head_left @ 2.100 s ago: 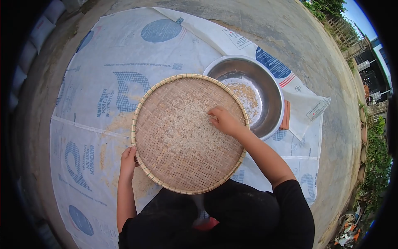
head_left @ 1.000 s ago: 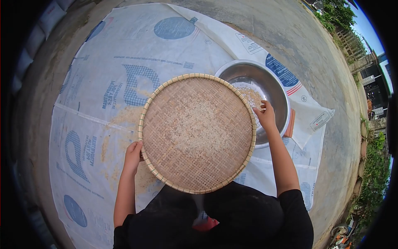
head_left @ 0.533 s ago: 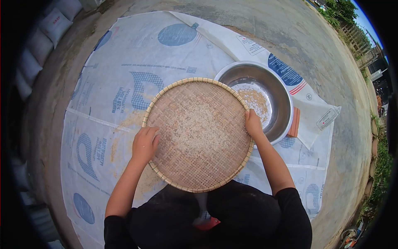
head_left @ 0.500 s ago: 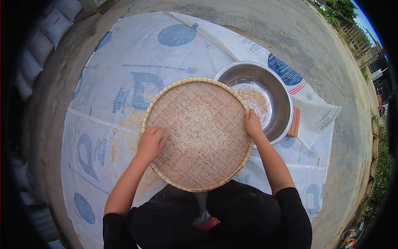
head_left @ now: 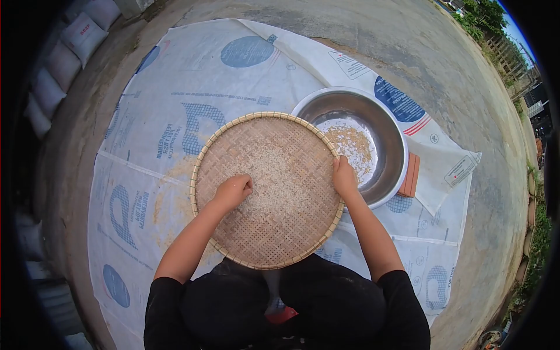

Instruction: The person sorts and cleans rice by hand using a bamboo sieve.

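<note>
A round woven bamboo winnowing tray (head_left: pixel 233 137) sits above my lap, with pale rice grains (head_left: pixel 274 181) spread over its middle. My right hand (head_left: pixel 345 177) is closed around the tray's right rim. Over the left part of the tray is my left hand (head_left: pixel 234 191), its fingers curled together beside the grains; whatever may be in them is hidden. Behind the tray's right edge stands a wide metal basin (head_left: pixel 389 146), with yellowish grains (head_left: pixel 350 143) on its bottom.
A white printed plastic sheet (head_left: pixel 151 116) covers the concrete ground (head_left: pixel 408 41), with yellowish grain scattered left of the tray. Red bricks (head_left: pixel 410 175) lie by the basin's right side. Filled white sacks (head_left: pixel 81 35) line the far left.
My left hand has moved from the tray's left rim inward over the grains, and its fingers have curled. The tray and my right hand have shifted slightly left.
</note>
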The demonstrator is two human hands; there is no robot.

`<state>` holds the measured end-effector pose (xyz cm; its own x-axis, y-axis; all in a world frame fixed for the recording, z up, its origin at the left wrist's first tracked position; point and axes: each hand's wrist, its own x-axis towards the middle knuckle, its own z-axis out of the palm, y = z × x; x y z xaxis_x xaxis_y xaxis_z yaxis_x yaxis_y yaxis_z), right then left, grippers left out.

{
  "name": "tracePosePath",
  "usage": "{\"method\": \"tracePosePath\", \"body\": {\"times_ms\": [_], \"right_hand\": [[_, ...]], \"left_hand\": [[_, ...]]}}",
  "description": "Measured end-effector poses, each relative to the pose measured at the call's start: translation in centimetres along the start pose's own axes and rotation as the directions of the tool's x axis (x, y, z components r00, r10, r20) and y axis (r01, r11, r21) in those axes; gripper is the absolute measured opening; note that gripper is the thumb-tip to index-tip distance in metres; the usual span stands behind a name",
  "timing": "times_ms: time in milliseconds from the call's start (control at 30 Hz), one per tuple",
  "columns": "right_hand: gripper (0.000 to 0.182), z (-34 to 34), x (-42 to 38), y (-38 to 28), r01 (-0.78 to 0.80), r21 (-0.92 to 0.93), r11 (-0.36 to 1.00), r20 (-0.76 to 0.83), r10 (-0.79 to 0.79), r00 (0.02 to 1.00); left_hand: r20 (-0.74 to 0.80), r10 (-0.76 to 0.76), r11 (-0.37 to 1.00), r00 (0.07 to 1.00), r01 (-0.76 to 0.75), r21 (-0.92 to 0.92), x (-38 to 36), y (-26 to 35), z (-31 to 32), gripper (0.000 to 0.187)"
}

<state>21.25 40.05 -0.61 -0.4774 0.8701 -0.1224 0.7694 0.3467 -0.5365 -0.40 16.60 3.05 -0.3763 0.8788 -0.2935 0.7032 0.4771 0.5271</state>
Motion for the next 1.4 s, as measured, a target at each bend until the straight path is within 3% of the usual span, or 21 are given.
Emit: {"method": "tracePosePath", "body": {"times_ms": [300,467,600,667,1000,1067,1100,1133,1200,1233,1300,1333,1400], "right_hand": [[0.03,0.1,0.1,0.2,0.0,0.017,1.0,0.0,0.0,1.0],[0.03,0.6,0.3,0.7,-0.002,0.023,1.0,0.005,0.002,1.0],[0.03,0.7,0.4,0.7,-0.006,0.026,1.0,0.004,0.006,1.0],[0.03,0.4,0.2,0.5,-0.014,0.023,1.0,0.01,0.013,1.0],[0.03,0.7,0.4,0.8,-0.011,0.01,1.0,0.011,0.011,1.0],[0.03,0.5,0.4,0.6,-0.017,0.016,1.0,-0.001,0.017,1.0],[0.031,0.5,0.2,0.4,-0.016,0.016,1.0,-0.003,0.016,1.0],[0.031,0.3,0.0,0.2,-0.009,0.013,1.0,0.004,0.009,1.0],[0.031,-0.2,0.0,-0.2,-0.014,-0.001,1.0,0.018,0.014,1.0],[0.031,-0.2,-0.1,-0.4,-0.01,-0.003,1.0,0.021,0.01,1.0],[0.031,-0.4,-0.3,-0.6,-0.019,-0.013,1.0,0.009,0.019,1.0],[0.031,-0.5,-0.2,-0.6,-0.018,-0.013,1.0,0.008,0.018,1.0],[0.031,-0.5,-0.2,-0.6,-0.06,0.01,0.998,0.044,0.059,0.997]], "left_hand": [[0.021,-0.002,0.998,1.0,0.0,0.067,0.3,-0.7,0.2,0.012],[-0.017,-0.067,0.995,0.998,0.065,-0.08,0.3,-0.5,-0.8,0.01],[-0.045,-0.057,0.994,0.997,0.052,-0.099,0.2,0.0,-0.9,0.01],[-0.07,0.065,0.997,0.995,-0.067,-0.025,0.3,-0.3,-0.2,0.009],[-0.056,0.11,0.989,0.992,-0.104,0.1,0.7,0.0,0.0,0.007],[0.064,0.043,0.999,0.997,-0.042,-0.031,1.6,2.7,-1.8,0.007],[0.091,0.044,0.952,0.995,-0.014,-0.306,2.4,4.2,-2.7,0.01],[0.11,0.049,0.83,0.993,0.021,-0.558,3.3,6.1,-4.0,0.014],[0.051,0.149,0.435,0.987,-0.019,-0.9,2.9,11.2,-8.2,0.023],[0.049,0.145,0.433,0.988,-0.019,-0.901,3.0,11.6,-9.0,0.023],[-0.156,0.21,0.507,0.965,-0.244,-0.827,3.0,12.0,-9.7,0.028],[-0.157,0.211,0.507,0.965,-0.246,-0.826,3.1,11.1,-9.0,0.028],[-0.081,0.188,0.903,0.979,-0.205,-0.378,3.0,7.1,-6.0,0.024]]}}
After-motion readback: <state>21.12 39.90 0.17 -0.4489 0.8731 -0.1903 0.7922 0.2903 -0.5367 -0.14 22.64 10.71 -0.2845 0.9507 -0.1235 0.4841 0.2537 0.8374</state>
